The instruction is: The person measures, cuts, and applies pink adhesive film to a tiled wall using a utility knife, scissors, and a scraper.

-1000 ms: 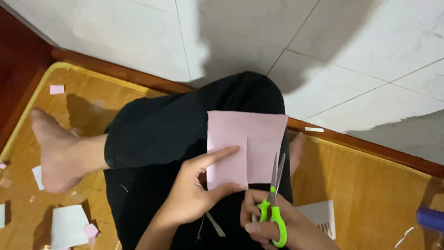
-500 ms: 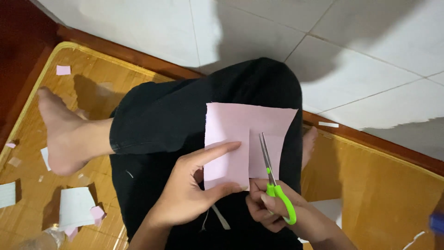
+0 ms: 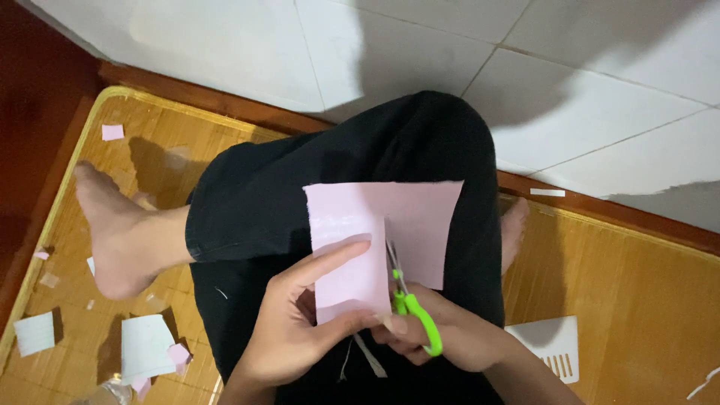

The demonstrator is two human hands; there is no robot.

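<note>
A pink sheet of paper [image 3: 420, 214] is held above my black-trousered lap. My left hand [image 3: 300, 322] grips its lower left part, with the index finger laid across the front and the thumb under its bottom edge. My right hand [image 3: 450, 337] holds green-handled scissors [image 3: 409, 304]. Their blades sit in a slit that runs up from the sheet's bottom edge near its middle. The slit ends roughly halfway up the paper.
I sit on a bamboo mat [image 3: 630, 285] with a yellow border beside white floor tiles [image 3: 420, 45]. My bare foot [image 3: 112, 232] lies at the left. White and pink paper scraps [image 3: 146, 345] lie by it. A white slotted plastic piece [image 3: 551, 345] rests at the right.
The scissors have shifted down the slit toward the bottom edge, with less blade showing above the paper. The view has tilted slightly, and the sheet sits a little lower in the frame.
</note>
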